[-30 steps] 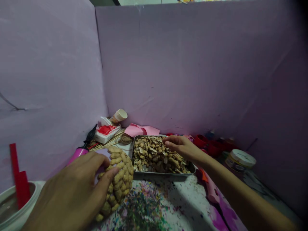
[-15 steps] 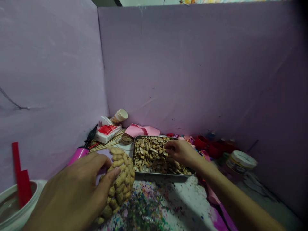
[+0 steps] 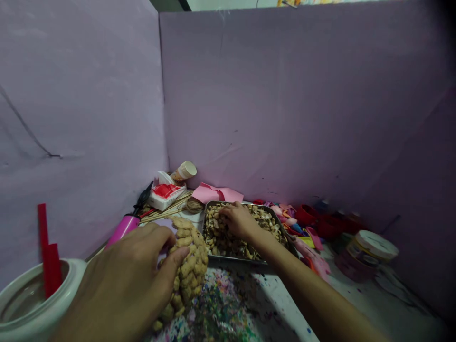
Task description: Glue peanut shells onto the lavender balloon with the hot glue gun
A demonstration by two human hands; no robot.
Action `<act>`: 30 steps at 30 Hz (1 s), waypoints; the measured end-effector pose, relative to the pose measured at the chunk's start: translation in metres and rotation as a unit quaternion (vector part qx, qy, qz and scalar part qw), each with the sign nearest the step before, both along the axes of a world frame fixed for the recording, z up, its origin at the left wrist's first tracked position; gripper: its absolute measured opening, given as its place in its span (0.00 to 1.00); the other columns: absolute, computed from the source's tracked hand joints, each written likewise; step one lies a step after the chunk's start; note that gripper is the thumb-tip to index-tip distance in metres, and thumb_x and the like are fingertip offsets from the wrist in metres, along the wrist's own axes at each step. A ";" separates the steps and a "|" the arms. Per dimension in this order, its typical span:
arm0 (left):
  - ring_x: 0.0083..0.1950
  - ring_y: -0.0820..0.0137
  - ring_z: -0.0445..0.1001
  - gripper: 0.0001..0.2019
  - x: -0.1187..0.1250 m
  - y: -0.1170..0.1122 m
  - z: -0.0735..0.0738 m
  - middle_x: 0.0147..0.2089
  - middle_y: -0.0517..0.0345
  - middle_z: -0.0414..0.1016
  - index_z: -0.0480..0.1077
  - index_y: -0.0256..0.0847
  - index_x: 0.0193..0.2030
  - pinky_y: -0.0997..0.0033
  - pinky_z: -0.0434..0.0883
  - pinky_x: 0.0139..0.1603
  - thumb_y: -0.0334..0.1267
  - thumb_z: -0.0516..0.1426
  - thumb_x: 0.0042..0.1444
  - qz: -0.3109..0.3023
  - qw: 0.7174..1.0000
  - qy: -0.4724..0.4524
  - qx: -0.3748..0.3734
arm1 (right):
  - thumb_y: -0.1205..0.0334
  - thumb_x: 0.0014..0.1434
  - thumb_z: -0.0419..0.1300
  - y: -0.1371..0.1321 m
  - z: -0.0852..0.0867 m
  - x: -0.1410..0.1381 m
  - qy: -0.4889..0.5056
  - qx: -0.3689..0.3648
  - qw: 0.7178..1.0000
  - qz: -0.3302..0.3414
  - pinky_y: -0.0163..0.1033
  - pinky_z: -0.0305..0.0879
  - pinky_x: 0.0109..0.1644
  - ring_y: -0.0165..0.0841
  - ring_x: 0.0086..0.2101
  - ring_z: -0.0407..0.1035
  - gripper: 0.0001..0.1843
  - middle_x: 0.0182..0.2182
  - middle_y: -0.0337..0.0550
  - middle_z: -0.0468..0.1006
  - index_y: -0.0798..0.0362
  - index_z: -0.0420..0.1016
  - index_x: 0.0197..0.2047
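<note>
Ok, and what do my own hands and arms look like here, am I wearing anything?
Your left hand and right hand are both ungloved. Your right forearm shows no sleeve, watch or bracelet. I see no rings, though some fingers are hidden. The picture cuts off your left arm near the wrist.

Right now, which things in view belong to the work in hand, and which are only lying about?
In use:
peanut-covered piece, held by the left hand
peanut shells in the metal tray, under the right hand

Apparently just lying about:
pink pump
paper cups
pink paper
coil of twine
</note>
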State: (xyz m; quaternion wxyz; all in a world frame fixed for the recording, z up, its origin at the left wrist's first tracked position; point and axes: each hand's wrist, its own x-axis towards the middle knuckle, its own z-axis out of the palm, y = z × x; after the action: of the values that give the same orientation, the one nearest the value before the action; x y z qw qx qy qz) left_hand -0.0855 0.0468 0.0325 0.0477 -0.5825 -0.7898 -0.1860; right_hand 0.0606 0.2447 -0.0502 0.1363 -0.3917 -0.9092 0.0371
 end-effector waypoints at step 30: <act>0.30 0.60 0.71 0.12 -0.014 0.006 -0.010 0.27 0.56 0.73 0.66 0.48 0.25 0.68 0.57 0.23 0.48 0.48 0.51 -0.038 0.999 0.012 0.026 | 0.68 0.55 0.52 0.014 0.017 -0.001 -0.025 0.001 0.999 -0.028 0.38 0.60 0.45 0.38 0.44 0.70 0.16 0.43 0.49 0.79 0.53 0.76 0.44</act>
State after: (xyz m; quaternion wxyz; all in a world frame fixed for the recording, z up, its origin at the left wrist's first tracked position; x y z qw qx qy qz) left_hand -0.0999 0.0524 0.0226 0.0653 -0.6131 -0.7613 -0.2006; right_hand 0.0598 0.2590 -0.0329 0.1147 -0.4178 -0.9010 0.0227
